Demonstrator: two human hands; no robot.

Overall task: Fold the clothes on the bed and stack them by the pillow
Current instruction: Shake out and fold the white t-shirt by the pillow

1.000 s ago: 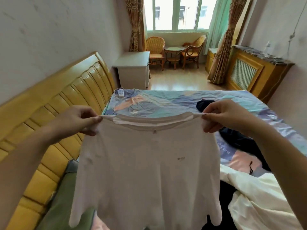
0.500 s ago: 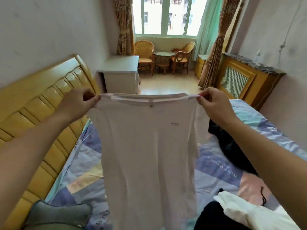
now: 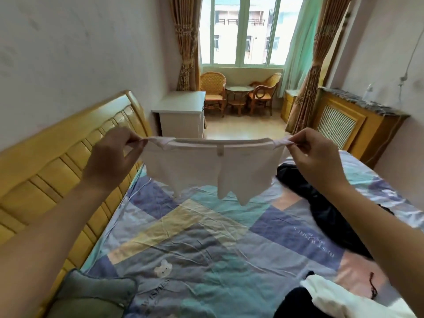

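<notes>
I hold a white T-shirt (image 3: 206, 166) stretched out in the air over the bed (image 3: 206, 244). My left hand (image 3: 110, 161) pinches its left shoulder and my right hand (image 3: 314, 157) pinches its right shoulder. The shirt's body swings away from me, so only the upper part and ragged lower edges show. A dark garment (image 3: 321, 203) lies crumpled on the right of the bed. A white garment (image 3: 339, 299) and another black one (image 3: 296, 304) lie at the bottom right. A grey-green pillow (image 3: 91, 297) sits at the bottom left by the headboard.
A yellow wooden headboard (image 3: 57, 171) runs along the left. Beyond the bed stand a white cabinet (image 3: 181, 115), wicker chairs (image 3: 213, 90) with a small table, and a wooden radiator cover (image 3: 348, 125) on the right wall.
My hands moved forward and apart with the shirt. The shirt's body, which hung straight down before, has swung outward and up, uncovering the patterned sheet below.
</notes>
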